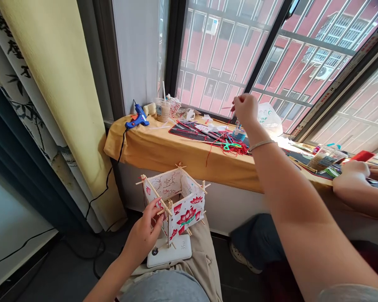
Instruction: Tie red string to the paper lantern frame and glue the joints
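Observation:
On my lap stands an open-topped box of paper panels and wooden sticks (186, 214), painted with pink lotus flowers. My left hand (146, 228) grips its near left corner, fingers around the crossed sticks. Raised above the sill, my right hand (246, 110) is closed in a pinch on thin red thread (228, 126), which hangs toward a tangled heap of red thread (237, 147). Green scissors (227, 145) lie against the heap. Under the box, a white power bank (184, 248) rests on my lap.
A blue glue gun (137, 117) stands at the sill's left end, its cord hanging down. Beside it is a drink cup (162, 110). At right, another person's hands (354, 176) work near a second cup (323, 159). A yellow cloth (176, 147) covers the sill.

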A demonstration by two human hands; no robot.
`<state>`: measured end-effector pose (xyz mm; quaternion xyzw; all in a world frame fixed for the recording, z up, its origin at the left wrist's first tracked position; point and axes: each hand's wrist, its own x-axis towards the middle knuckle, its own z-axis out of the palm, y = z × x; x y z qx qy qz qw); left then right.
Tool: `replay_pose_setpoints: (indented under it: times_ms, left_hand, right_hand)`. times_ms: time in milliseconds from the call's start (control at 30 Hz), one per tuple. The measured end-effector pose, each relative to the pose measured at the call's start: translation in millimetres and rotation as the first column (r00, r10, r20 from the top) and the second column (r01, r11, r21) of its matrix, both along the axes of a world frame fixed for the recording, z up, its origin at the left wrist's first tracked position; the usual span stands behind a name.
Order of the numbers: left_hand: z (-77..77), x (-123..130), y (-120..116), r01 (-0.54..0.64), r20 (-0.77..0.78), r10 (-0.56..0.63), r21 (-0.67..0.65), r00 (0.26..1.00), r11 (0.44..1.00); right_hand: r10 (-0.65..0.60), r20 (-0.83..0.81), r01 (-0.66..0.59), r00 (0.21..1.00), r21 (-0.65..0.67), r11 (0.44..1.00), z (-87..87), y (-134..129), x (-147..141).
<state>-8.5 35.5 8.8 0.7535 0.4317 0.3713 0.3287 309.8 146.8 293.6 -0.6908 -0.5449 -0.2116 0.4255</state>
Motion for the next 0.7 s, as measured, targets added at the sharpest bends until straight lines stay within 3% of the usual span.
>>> replay_pose_setpoints:
  times_ms: [167, 300, 433, 567, 700]
  left_hand:
    - [1.1, -12.6, 0.8, -0.052, -0.012, 0.053, 0.056, 0.999, 0.997]
    - [4.4, -20.1, 4.0, -0.114, -0.006, 0.115, 0.082, 0.993, 0.990]
    - [7.3, -23.9, 10.4, -0.148, 0.041, 0.145, 0.082, 0.989, 0.986]
    - [13.0, -27.7, 16.1, -0.179, 0.158, 0.180, -0.023, 0.971, 0.984]
    - [27.6, -28.6, 12.8, -0.122, 0.261, 0.174, -0.201, 0.950, 0.972]
  right_hand:
    - [-0.022, 0.029, 0.019, 0.999, 0.097, 0.995, 73.6, -15.4, 10.4]
    - [-0.050, 0.024, 0.047, 0.998, 0.115, 0.992, 116.5, -38.5, 9.9]
    - [-0.051, -0.010, 0.051, 0.999, 0.047, 0.998, 138.2, -54.9, 7.5]
    - [-0.028, -0.021, 0.031, 0.999, 0.180, 0.983, 150.4, -59.0, 12.3]
    - [-0.020, -0.111, 0.047, 0.994, 0.246, 0.968, 160.0, -71.3, 17.8]
